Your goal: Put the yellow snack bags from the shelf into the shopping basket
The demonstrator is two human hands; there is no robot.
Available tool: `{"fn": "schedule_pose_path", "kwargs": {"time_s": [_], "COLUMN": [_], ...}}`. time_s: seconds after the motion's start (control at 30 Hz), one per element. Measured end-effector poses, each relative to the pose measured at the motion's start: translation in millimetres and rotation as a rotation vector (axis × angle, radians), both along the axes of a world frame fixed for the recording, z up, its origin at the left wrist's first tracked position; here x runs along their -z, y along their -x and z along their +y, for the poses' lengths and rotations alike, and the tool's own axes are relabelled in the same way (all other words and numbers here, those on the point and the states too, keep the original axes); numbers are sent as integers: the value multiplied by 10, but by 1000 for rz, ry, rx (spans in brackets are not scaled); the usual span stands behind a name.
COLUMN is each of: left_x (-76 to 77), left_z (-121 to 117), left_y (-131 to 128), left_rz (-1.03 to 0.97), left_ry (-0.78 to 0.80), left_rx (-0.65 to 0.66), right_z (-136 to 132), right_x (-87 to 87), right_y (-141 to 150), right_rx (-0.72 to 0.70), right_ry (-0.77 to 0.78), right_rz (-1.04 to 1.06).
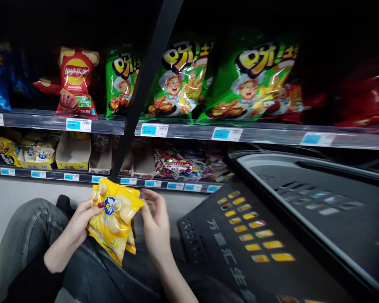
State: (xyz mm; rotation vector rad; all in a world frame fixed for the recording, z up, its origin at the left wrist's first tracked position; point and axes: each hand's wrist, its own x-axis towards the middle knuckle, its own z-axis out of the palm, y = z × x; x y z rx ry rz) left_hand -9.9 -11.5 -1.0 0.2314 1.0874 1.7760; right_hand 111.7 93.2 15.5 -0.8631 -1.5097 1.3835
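Your left hand point(74, 229) is pinching yellow bags point(118, 221); your half-curled right hand point(157, 229) is meeting their corner, hold unclear.

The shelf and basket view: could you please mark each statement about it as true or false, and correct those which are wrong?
1. The left hand holds yellow snack packets. True.
2. The right hand is inside the basket. False: it is at the right edge of the yellow packets, outside the basket.
3. The red Lay's bag stands on the lower shelf. False: it stands on the upper shelf.
4. Yellow shows through holes in the basket's side. True.
5. The large green bags lie in the basket. False: they stand on the upper shelf.
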Motion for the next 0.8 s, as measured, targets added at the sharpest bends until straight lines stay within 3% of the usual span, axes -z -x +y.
{"fn": "schedule_pose_path", "kwargs": {"time_s": [0.03,0.1,0.17,0.37,0.53,0.67,0.8], "left_x": [2,18,48,136,42,-91,-150], "left_z": [10,30,48,62,29,-6,-39], "left_y": [-10,-36,-59,-31,114,183,176], "left_rz": [50,155,245,279,149,22,-52], "left_ry": [10,34,64,46,34,63,20], "left_rx": [-42,-123,-185,-208,-222,-262,-273], "right_z": [-21,-82,-144,-102,67,119,138], "right_x": [-17,-24,14,167,84,-20,-80], "right_y": [-21,-38,-19,87,66,-19,-101], "right_rx": [18,-75,-181,-193,-200,-388,-583], "right_ry": [-69,-146,-133,150,477,666,682], "right_rz": [-15,-76,-142,-7,273,403,417]}}
